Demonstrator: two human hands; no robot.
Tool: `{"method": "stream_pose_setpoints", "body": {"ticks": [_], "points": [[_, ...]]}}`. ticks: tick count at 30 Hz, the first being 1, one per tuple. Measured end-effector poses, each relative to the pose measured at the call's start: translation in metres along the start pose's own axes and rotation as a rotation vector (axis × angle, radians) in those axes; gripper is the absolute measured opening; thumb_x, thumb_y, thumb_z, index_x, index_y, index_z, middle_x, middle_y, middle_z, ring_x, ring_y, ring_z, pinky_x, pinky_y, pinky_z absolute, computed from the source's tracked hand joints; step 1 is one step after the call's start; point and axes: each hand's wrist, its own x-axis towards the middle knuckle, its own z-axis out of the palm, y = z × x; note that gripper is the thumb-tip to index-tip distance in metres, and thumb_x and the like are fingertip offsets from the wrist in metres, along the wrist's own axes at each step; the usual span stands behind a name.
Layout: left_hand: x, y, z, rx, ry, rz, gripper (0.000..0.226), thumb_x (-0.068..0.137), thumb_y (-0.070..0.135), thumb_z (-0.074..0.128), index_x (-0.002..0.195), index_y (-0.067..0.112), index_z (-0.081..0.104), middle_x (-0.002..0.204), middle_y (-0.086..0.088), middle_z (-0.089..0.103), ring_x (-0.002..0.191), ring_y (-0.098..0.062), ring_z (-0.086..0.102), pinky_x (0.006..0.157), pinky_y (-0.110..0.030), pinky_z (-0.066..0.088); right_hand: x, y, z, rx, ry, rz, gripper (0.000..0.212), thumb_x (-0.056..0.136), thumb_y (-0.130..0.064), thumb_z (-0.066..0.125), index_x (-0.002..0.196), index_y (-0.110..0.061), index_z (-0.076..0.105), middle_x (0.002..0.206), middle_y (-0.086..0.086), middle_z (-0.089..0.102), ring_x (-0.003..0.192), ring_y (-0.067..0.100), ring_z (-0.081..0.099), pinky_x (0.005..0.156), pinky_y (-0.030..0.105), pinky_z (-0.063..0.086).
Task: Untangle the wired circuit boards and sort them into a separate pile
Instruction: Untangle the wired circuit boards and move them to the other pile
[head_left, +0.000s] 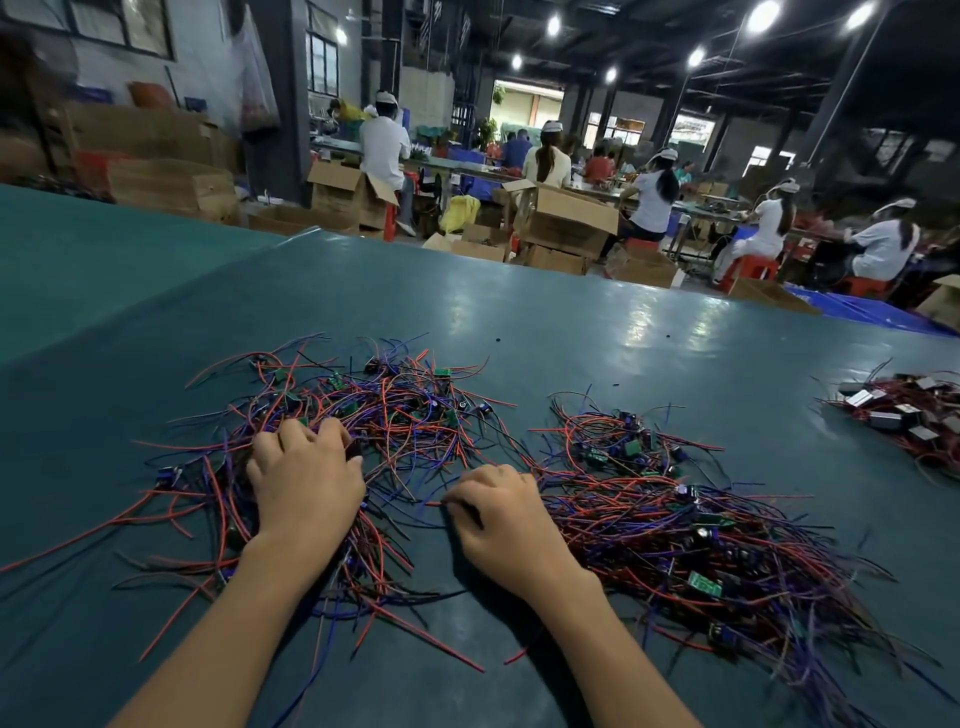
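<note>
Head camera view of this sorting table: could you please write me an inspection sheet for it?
Surface: glossy dark green table.
Job's things: tangled pile of wired circuit boards on the left; second pile on the right.
Clutter: heap of small black and white modules at the far right.
Hands: left hand has fingers curled into the tangled pile, grip hidden; right hand pinches a red wire between the piles.
Cables: red, blue and black leads trail loose around both piles.
Surroundings: seated workers, cardboard boxes, ceiling lamps.
</note>
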Motion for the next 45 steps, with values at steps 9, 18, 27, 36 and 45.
{"method": "stream_pose_setpoints", "body": {"ticks": [9, 18, 27, 36, 45], "points": [[-0.005, 0.006, -0.01, -0.107, 0.069, 0.039, 0.035, 0.094, 0.034, 0.06, 0.125, 0.02, 0.06, 0.114, -0.007, 0.063, 0.112, -0.033, 0.053, 0.096, -0.049, 0.037, -0.011, -0.014, 0.006, 0.03, 0.06, -0.12, 0.022, 0.098, -0.025, 0.057, 0.109, -0.017, 0.074, 0.105, -0.001, 0.07, 0.105, 0.023, 0.059, 0.09, 0.041, 0.039], [-0.025, 0.029, -0.015, -0.604, 0.349, 0.645, 0.063, 0.086, 0.0, 0.074, 0.144, 0.011, 0.051, 0.103, -0.004, 0.05, 0.09, -0.019, 0.052, 0.084, -0.037, 0.05, -0.009, -0.012, 0.008, 0.415, 0.285, 0.069, 0.013, 0.092, -0.014, 0.071, 0.103, -0.015, 0.078, 0.095, -0.004, 0.074, 0.088, 0.013, 0.067, 0.082, 0.033, 0.051], [-0.043, 0.049, -0.012, -0.687, 0.28, 0.973, 0.054, 0.089, 0.004, 0.073, 0.14, 0.007, 0.056, 0.109, -0.014, 0.057, 0.095, -0.029, 0.064, 0.084, -0.043, 0.056, -0.003, -0.01, -0.007, 1.434, 0.181, 0.435, 0.039, 0.093, -0.038, 0.07, 0.097, 0.001, 0.075, 0.092, 0.032, 0.067, 0.083, 0.031, 0.065, 0.069, 0.039, 0.044], [-0.043, 0.046, -0.006, -0.823, 0.239, 0.877, 0.055, 0.094, 0.017, 0.069, 0.144, 0.011, 0.049, 0.12, 0.002, 0.063, 0.112, -0.015, 0.063, 0.1, -0.036, 0.05, -0.001, -0.008, -0.016, 1.534, 0.276, 0.435, 0.029, 0.081, -0.023, 0.079, 0.108, -0.012, 0.078, 0.106, 0.011, 0.075, 0.081, 0.017, 0.065, 0.071, 0.03, 0.05], [-0.035, 0.041, 0.004, -0.425, -0.037, 0.711, 0.021, 0.096, 0.033, 0.066, 0.107, 0.019, 0.076, 0.096, 0.004, 0.067, 0.093, -0.02, 0.059, 0.086, -0.045, 0.048, -0.008, -0.008, -0.05, 1.928, 0.375, 0.147, 0.037, 0.091, -0.019, 0.052, 0.12, -0.002, 0.068, 0.087, 0.007, 0.063, 0.081, 0.022, 0.062, 0.083, 0.033, 0.054]]}}
